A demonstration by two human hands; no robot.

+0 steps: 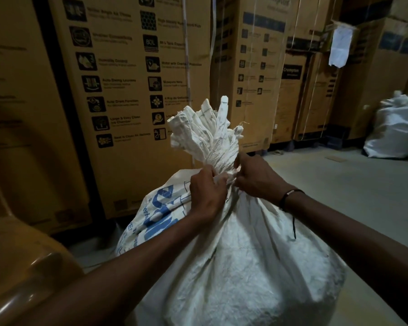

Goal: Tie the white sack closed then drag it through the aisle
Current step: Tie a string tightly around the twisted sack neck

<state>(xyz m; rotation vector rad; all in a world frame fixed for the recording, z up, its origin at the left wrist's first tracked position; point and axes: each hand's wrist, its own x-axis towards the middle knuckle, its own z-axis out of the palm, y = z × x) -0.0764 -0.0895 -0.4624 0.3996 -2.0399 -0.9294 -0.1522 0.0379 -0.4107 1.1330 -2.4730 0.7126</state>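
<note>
A large white woven sack (233, 267) with blue print stands upright on the floor in front of me. Its mouth (210, 130) is gathered into a bunch that sticks up above a narrow neck. A white tie strip (229, 176) goes round that neck. My left hand (207, 191) pinches the strip on the neck's left side. On the right side my right hand (254, 177) grips the strip's other end, with a dark cord round its wrist. The knot itself is mostly hidden between my fingers.
Tall brown cardboard cartons (132, 90) form a wall close behind and left of the sack. A second filled white sack (396, 130) sits at the far right by more cartons. Grey floor (339, 184) stretches to the right. A brown curved object (21, 255) is at lower left.
</note>
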